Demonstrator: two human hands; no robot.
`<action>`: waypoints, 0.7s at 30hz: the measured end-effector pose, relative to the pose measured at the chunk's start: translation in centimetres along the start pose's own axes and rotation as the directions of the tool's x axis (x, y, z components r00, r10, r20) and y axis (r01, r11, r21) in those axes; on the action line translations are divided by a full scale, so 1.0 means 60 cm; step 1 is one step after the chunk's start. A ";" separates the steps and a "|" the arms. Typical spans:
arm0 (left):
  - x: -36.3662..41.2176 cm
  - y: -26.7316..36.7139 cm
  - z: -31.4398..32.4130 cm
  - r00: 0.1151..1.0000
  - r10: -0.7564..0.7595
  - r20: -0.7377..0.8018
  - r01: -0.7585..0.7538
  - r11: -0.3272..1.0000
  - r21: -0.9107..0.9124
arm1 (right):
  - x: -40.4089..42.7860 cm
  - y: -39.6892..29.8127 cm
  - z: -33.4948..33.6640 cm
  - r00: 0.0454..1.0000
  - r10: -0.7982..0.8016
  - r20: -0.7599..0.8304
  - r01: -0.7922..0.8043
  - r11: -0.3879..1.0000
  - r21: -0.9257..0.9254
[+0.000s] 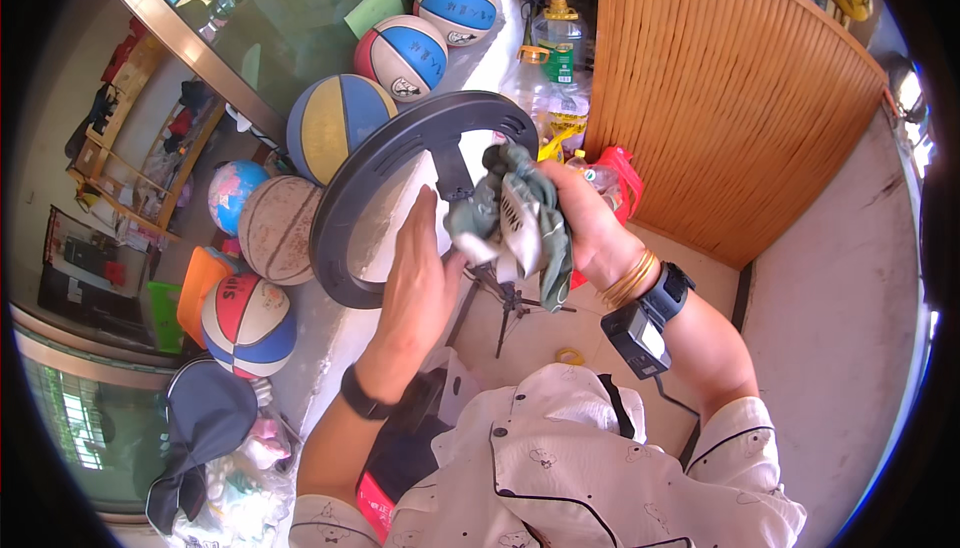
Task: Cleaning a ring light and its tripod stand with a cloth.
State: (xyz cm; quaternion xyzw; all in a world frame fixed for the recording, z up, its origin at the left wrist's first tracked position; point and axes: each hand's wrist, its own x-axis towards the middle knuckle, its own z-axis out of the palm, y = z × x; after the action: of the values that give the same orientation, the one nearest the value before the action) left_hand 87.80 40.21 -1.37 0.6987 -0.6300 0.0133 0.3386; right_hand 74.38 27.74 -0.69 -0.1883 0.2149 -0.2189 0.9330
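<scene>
Bunched green and white printed fabric (517, 221) hangs in my right hand (592, 221), whose fingers are closed around it. My left hand (420, 263) is raised edge-on with its fingers straight, just left of the fabric; whether its thumb touches the cloth is hard to tell. Beyond both hands a black ring-shaped frame (349, 195) with a bracket at its centre stands tilted. Below the fabric, a black tripod (510, 299) with spread legs shows in part. Some of the cloth is blurred.
Basketballs (341, 127), a small globe (237, 195) and a dark cap (210, 398) line the ledge at left. Large plastic bottles (559, 45) and a red bag (622, 173) stand beside a slatted wooden panel (720, 90). A yellow tape roll (570, 356) lies on the floor.
</scene>
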 end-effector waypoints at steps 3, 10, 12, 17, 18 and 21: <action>-0.013 0.049 -0.070 0.956 0.289 0.055 -0.294 0.941 0.169 | 0.010 -0.001 -0.014 0.990 -0.043 0.133 0.013 0.976 0.219; 0.057 0.032 -0.165 0.987 0.080 -0.137 -0.047 0.973 0.228 | -0.027 -0.009 0.030 0.912 -0.133 0.389 0.004 0.948 0.317; 0.055 0.012 -0.161 0.998 -0.065 0.000 0.065 0.996 0.064 | -0.022 -0.013 0.029 0.905 -0.094 0.414 -0.097 0.903 0.418; 0.050 0.018 -0.146 0.985 -0.145 0.092 0.155 0.981 -0.120 | -0.023 -0.019 0.044 0.957 -0.119 0.263 0.015 0.930 0.367; 0.049 0.020 -0.144 0.991 -0.109 0.081 0.118 0.986 -0.119 | -0.020 -0.021 0.046 0.960 -0.126 0.252 0.021 0.925 0.379; 0.052 0.018 -0.143 0.999 -0.044 0.013 0.045 0.999 -0.013 | -0.010 -0.018 0.072 0.979 -0.174 0.110 0.132 0.941 0.311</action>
State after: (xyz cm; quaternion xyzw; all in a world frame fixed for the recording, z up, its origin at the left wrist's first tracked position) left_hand 90.97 41.73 7.11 0.7104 -0.6166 -0.0031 0.3394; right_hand 75.64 28.23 3.63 -0.0740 0.0998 -0.3078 0.9433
